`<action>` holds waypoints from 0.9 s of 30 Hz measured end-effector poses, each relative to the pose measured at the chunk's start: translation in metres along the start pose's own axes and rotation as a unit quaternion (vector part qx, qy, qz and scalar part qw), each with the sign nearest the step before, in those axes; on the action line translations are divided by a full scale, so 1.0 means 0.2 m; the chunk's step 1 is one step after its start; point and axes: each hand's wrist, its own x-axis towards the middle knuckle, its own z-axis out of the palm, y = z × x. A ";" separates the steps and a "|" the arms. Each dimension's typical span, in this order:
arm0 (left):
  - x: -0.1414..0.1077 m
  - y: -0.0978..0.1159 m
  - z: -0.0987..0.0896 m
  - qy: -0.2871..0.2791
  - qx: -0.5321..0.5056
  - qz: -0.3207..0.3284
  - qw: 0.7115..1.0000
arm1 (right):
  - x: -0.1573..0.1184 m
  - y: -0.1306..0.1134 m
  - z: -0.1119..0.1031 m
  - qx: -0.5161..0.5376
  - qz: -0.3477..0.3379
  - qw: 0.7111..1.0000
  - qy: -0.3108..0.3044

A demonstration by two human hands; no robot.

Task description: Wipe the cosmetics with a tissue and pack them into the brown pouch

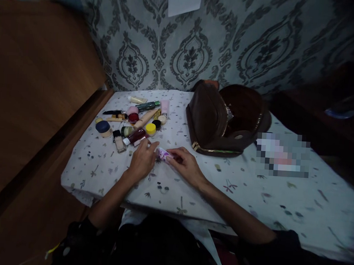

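Note:
My right hand has its fingers closed on a small white and purple tube just above the cloth. At the tube's left end is my left hand, its thumb and fingers curled; whether they grip anything is too small to tell. Beyond my left hand lies a group of cosmetics: a dark red bottle with a white cap, a nail polish bottle with a black cap, a yellow-lidded jar, a blue-lidded jar, a green tube and a pink tube.
An open brown bag stands behind and right of my hands. The table wears a white patterned cloth. A pixelated flat item lies at the right. A wooden cabinet rises at the left, and a patterned wall at the back.

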 end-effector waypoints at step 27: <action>0.01 -0.12 0.00 -0.039 -0.032 -0.018 0.999 | 0.01 0.01 0.01 -0.114 -0.022 0.993 0.008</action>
